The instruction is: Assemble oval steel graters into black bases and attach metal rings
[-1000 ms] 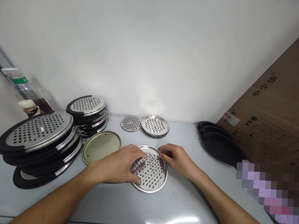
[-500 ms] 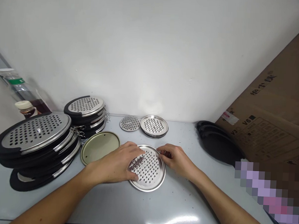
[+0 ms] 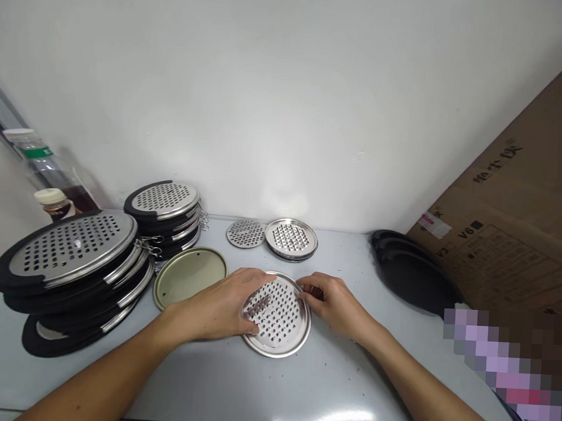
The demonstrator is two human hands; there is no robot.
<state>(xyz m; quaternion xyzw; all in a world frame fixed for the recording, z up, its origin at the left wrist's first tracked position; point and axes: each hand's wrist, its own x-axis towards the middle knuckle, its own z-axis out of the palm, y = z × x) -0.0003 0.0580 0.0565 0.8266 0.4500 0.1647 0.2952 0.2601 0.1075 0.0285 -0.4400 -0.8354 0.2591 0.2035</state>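
Note:
A round metal grater plate (image 3: 280,317) with a raised rim lies on the table in front of me. My left hand (image 3: 231,302) grips its left edge, the thumb near the bottom and the fingers over the top. From the right, my right hand (image 3: 328,298) pinches the upper right rim between thumb and fingers. Left of the plate, partly behind my left hand, is an olive-gold round lid (image 3: 190,275) with small holes. Farther back are a flat perforated disc (image 3: 246,233) and a small stack of grater plates (image 3: 291,237).
Two stacks of black-rimmed graters with metal clips stand at left, a near stack (image 3: 74,250) and a far stack (image 3: 166,198). Behind them are bottles (image 3: 55,205). At right, black rounded pieces (image 3: 414,277) lean by a cardboard box (image 3: 507,203). A wall (image 3: 287,98) closes the back.
Both hands keep nearly the same hold on the grater plate. The whole view has shifted slightly; nothing else has visibly moved.

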